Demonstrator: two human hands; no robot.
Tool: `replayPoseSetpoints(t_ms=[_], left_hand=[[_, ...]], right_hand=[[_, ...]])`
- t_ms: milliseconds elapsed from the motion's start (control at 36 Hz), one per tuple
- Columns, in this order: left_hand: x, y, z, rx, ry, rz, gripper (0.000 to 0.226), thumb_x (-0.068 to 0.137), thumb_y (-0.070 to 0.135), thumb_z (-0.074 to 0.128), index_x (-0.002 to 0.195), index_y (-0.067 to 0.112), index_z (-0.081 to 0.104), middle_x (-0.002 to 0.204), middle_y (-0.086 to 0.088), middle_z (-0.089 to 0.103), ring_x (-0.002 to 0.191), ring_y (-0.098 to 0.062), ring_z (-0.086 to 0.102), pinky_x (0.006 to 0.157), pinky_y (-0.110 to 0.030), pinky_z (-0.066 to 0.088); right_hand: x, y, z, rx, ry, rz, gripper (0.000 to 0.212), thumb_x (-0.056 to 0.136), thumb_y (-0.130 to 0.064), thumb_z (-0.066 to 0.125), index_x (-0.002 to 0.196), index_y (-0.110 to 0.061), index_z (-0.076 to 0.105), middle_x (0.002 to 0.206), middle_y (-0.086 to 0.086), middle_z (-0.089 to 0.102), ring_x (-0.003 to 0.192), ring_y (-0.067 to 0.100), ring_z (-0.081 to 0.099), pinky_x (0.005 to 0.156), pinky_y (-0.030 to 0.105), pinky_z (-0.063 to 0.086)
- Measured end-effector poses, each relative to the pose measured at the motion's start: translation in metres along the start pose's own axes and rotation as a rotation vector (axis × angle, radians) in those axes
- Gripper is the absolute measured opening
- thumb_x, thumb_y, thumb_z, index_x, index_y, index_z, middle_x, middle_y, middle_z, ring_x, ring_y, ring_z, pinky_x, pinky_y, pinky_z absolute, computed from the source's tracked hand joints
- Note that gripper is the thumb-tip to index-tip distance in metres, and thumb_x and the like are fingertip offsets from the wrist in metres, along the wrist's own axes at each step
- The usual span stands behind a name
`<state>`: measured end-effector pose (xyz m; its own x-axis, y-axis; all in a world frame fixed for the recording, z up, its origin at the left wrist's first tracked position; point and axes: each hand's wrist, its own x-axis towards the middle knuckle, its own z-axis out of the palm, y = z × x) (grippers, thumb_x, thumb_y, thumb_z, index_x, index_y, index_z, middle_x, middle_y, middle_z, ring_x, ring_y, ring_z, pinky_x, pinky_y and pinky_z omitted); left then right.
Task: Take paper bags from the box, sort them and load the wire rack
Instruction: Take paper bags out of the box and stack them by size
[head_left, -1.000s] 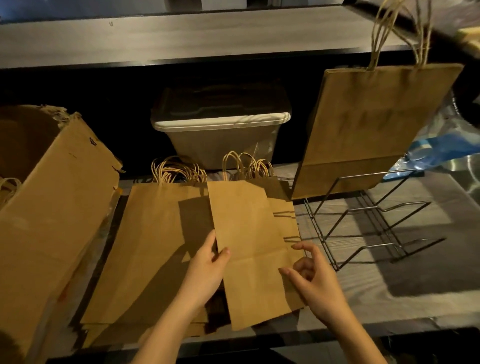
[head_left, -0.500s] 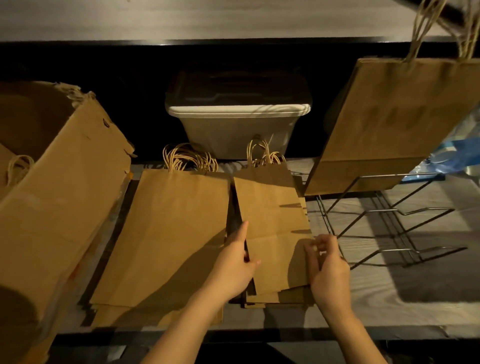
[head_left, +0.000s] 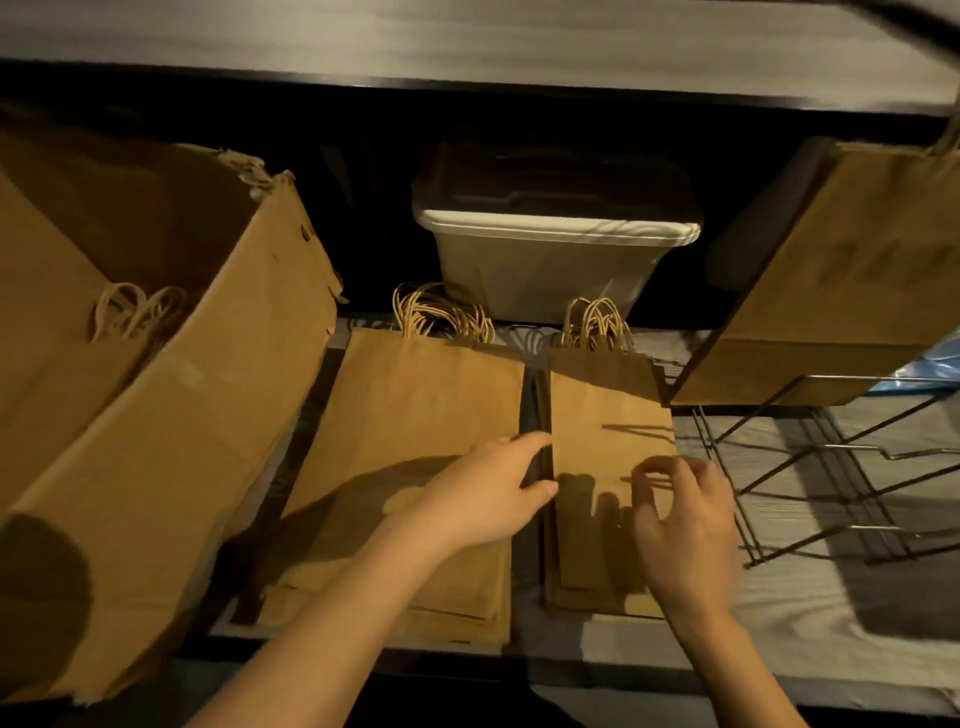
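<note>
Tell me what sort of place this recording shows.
Probably a shop or takeaway's back counter: sorted stacks of handled paper bags lie on a wood-grain shelf, a torn cardboard box holds more, beside a wire rack.

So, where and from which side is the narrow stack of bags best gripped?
Grip the narrow stack by its two long edges, coming in from left and right. It lies flat and loose, so squeezing both edges should keep it squared. The gap beside the wide stack leaves room on the left. The handles may let it fan.
</note>
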<state>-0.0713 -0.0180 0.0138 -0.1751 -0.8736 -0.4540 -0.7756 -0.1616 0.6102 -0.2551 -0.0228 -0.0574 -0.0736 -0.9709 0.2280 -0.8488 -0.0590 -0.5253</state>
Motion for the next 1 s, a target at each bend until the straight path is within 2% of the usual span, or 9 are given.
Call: replayPoseSetpoints(t_ms=[139,250,417,500,639,694,778,944,1000], left_hand=[[-0.034,0.005,-0.069,0.191,0.102,0.003,0.048,0.096,0.039,0.046,0.142,0.028,0.036,0.139,0.003,0.049,0.117,-0.015,0.052,0.094,-0.03,0.046],[-0.074,0.003,-0.134,0.326,0.338,0.015,0.046,0.096,0.044,0.043,0.139,0.029,0.042,0.13,0.003,0.055,0.093,-0.012,0.055,0.083,-0.028,0.048],[-0.134,-0.031,-0.223,0.416,0.603,0.02,0.044,0.095,0.047,0.044,0.136,0.032,0.045,0.124,0.007,0.056,0.099,-0.007,0.051,0.075,-0.02,0.04],[-0.149,-0.056,-0.253,0.445,0.628,0.005,0.043,0.095,0.046,0.044,0.135,0.031,0.047,0.122,0.006,0.056,0.091,-0.006,0.048,0.063,-0.017,0.036],[-0.161,-0.127,-0.286,0.4,0.749,-0.052,0.039,0.096,0.039,0.048,0.133,0.028,0.048,0.105,0.01,0.055,0.089,-0.004,0.049,0.065,-0.013,0.036],[-0.163,-0.16,-0.29,0.371,0.808,-0.09,0.038,0.096,0.035,0.048,0.133,0.028,0.048,0.103,0.01,0.057,0.091,-0.006,0.054,0.072,-0.022,0.045],[-0.158,-0.207,-0.287,0.389,0.852,-0.136,0.037,0.096,0.032,0.047,0.133,0.027,0.049,0.112,0.005,0.063,0.093,-0.012,0.059,0.079,-0.033,0.051],[-0.152,-0.269,-0.279,0.325,0.756,-0.262,0.034,0.097,0.025,0.046,0.131,0.026,0.051,0.112,0.003,0.063,0.082,-0.006,0.052,0.061,-0.022,0.044],[-0.153,-0.278,-0.278,0.313,0.72,-0.293,0.032,0.097,0.025,0.046,0.128,0.025,0.053,0.114,0.002,0.062,0.087,-0.009,0.055,0.065,-0.025,0.046]], right_hand=[[0.031,-0.074,-0.004,0.201,0.023,-0.281,0.003,0.09,-0.02,0.057,0.089,-0.021,0.06,0.082,-0.012,0.052,0.071,0.006,0.05,0.061,0.023,0.042],[0.053,-0.156,-0.005,0.301,0.054,-0.518,0.021,0.092,-0.032,0.051,0.087,-0.015,0.064,0.076,-0.011,0.055,0.067,0.005,0.053,0.057,0.021,0.045],[0.067,-0.285,-0.001,0.428,0.004,-0.771,0.033,0.091,-0.042,0.045,0.094,-0.016,0.065,0.076,-0.012,0.056,0.068,0.009,0.058,0.059,0.035,0.052],[0.07,-0.332,0.005,0.414,-0.058,-0.822,0.026,0.092,-0.037,0.051,0.096,-0.016,0.066,0.079,-0.008,0.062,0.074,0.012,0.061,0.064,0.04,0.054],[0.07,-0.399,0.035,0.163,-0.147,-0.926,0.02,0.094,-0.031,0.053,0.102,-0.017,0.065,0.097,0.0,0.065,0.093,0.018,0.058,0.074,0.032,0.048],[0.07,-0.421,0.053,0.063,-0.187,-0.96,0.021,0.093,-0.029,0.053,0.108,-0.018,0.063,0.108,0.001,0.062,0.106,0.019,0.053,0.078,0.03,0.043],[0.069,-0.446,0.081,-0.063,-0.301,-0.97,0.039,0.092,-0.03,0.056,0.129,-0.017,0.053,0.131,0.005,0.052,0.124,0.023,0.041,0.093,0.034,0.044],[0.055,-0.475,0.145,-0.357,-0.621,-0.882,0.084,0.088,-0.047,0.059,0.151,-0.02,0.012,0.158,0.011,0.012,0.144,0.033,0.013,0.113,0.048,0.024],[0.048,-0.477,0.165,-0.402,-0.721,-0.841,0.091,0.088,-0.054,0.055,0.152,-0.021,0.0,0.16,0.011,-0.004,0.146,0.034,0.0,0.115,0.051,0.015]])
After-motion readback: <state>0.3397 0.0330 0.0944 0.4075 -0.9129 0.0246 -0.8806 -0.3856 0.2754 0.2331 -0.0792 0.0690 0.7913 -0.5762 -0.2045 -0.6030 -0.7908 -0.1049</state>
